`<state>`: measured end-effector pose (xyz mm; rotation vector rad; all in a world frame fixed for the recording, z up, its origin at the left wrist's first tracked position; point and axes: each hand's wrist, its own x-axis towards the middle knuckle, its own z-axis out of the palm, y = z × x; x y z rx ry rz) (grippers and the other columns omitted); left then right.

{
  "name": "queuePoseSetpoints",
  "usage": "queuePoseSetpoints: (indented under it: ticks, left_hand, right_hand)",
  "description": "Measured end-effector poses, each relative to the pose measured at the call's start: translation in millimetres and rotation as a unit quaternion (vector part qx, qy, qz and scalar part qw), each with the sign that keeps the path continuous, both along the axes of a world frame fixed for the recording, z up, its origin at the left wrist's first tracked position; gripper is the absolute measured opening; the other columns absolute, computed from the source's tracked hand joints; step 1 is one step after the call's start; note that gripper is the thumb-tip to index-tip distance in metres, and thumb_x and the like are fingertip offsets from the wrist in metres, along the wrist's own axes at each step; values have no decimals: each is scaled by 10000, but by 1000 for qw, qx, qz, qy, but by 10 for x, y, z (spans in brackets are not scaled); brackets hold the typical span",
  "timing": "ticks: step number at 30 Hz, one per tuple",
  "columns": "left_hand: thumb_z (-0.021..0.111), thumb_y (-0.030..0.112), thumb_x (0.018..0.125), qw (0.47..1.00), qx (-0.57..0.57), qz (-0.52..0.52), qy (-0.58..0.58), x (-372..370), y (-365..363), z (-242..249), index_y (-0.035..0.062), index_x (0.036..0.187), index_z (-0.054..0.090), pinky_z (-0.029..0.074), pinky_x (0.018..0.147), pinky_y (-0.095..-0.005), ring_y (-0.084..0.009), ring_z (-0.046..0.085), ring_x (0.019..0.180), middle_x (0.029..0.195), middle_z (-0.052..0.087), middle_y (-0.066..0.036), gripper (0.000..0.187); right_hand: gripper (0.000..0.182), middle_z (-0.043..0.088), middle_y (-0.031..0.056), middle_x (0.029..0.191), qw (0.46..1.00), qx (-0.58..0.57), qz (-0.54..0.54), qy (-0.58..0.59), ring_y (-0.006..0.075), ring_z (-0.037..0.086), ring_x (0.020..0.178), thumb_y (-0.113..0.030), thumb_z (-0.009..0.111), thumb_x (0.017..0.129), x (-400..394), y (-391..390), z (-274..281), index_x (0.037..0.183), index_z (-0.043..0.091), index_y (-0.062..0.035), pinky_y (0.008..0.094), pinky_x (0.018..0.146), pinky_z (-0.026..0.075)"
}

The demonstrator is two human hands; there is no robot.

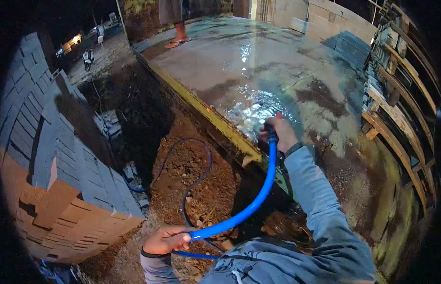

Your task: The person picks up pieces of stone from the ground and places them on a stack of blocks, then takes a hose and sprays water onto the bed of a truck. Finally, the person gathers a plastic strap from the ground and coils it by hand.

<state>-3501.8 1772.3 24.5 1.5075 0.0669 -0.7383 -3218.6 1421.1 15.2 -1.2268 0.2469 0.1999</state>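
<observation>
A blue hose [251,208] curves in an arc between my two hands. My right hand [283,132] is closed around the dark fitting at the hose's end, where a small red part [279,115] shows above the fingers. My left hand [167,240] grips the hose lower down, near my body. Beyond the right hand lies a wet concrete slab [206,61], with bright, rippling water [261,108] on it. More hose runs below my left hand, and a thinner dark hose [209,165] loops over the soil.
A yellow board [201,109] edges the slab. Stacked blocks [73,156] stand at left, wooden pallets [396,94] at right. Reddish soil [182,175] lies below the slab. Another person's foot [179,38] is on the far slab; a motorcycle [88,59] stands far left.
</observation>
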Motion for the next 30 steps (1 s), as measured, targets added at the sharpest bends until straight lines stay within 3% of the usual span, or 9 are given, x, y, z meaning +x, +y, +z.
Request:
queuePoseSetpoints:
  ticks: [4, 7, 13, 17, 18, 23, 27, 28, 30]
  left_hand:
    - [552, 288, 862, 997, 24, 53, -45, 322, -184, -17, 16, 1144, 547, 379, 467, -188, -47, 492, 575, 696, 575, -2, 392]
    - [534, 318, 873, 997, 42, 25, -57, 671, -413, -123, 55, 1181, 527, 362, 460, -163, -30, 464, 558, 693, 533, 14, 406]
    - [531, 316, 874, 998, 34, 27, -49, 1150, -378, -119, 10, 1186, 509, 349, 447, -162, -32, 447, 526, 686, 517, 14, 437]
    - [561, 303, 858, 995, 49, 55, -64, 1716, -503, 119, 4, 1193, 504, 353, 458, -158, -42, 504, 615, 701, 506, 6, 452]
    - [555, 288, 865, 997, 63, 31, -40, 1896, -595, 212, -5, 1181, 512, 385, 474, -194, -59, 517, 630, 709, 517, 18, 433]
    - [543, 243, 867, 936, 95, -71, -330, 2834, -1225, 19, -8, 1114, 552, 434, 516, -264, -122, 549, 572, 733, 608, -47, 352]
    - [541, 206, 859, 848, 102, -119, -506, 3480, -1784, 58, 12, 1060, 586, 450, 527, -304, -216, 581, 542, 728, 627, -139, 283]
    - [516, 217, 868, 848, 98, -126, -506, 3586, -1935, 211, 37, 1060, 581, 453, 520, -351, -294, 590, 564, 701, 599, -187, 271]
    - [505, 233, 872, 807, 142, -168, -549, 3817, -2209, 246, 47, 1069, 565, 451, 511, -370, -304, 586, 560, 674, 592, -174, 278]
  right_hand:
    - [247, 557, 155, 731, 996, 84, -21, -36, 238, 572, 568, -224, 553, 800, 692, -380, -231, 832, 439, -7, 311, 494, 498]
    - [266, 498, 126, 685, 987, 30, -159, -5, 219, 523, 528, -235, 545, 807, 1019, -502, -233, 822, 397, -15, 302, 435, 460]
    - [223, 439, 139, 667, 987, 142, -56, 51, 211, 454, 498, -204, 470, 835, 1532, -285, -311, 806, 358, -14, 315, 412, 427]
    - [262, 438, 129, 652, 980, 176, -86, 16, 216, 455, 518, -225, 495, 799, 2205, -558, -516, 806, 348, -8, 303, 443, 432]
    - [225, 413, 122, 640, 950, 306, -28, 53, 221, 434, 495, -194, 513, 802, 2326, -833, -547, 872, 342, -65, 340, 417, 425]
    - [370, 471, 117, 658, 956, 40, -289, -21, 232, 508, 494, -312, 602, 785, 2370, -1587, -208, 898, 398, -26, 330, 411, 467]
    - [338, 490, 109, 686, 948, -24, -317, -20, 237, 548, 509, -273, 633, 770, 2136, -1795, 50, 898, 460, -12, 370, 428, 500]
    - [317, 493, 106, 698, 964, -21, -263, -12, 235, 549, 523, -256, 622, 778, 2073, -1869, 14, 898, 460, -11, 371, 441, 507]
    - [267, 495, 93, 707, 974, -24, -224, 10, 232, 549, 547, -218, 597, 793, 1910, -1853, 13, 904, 459, -18, 375, 458, 511]
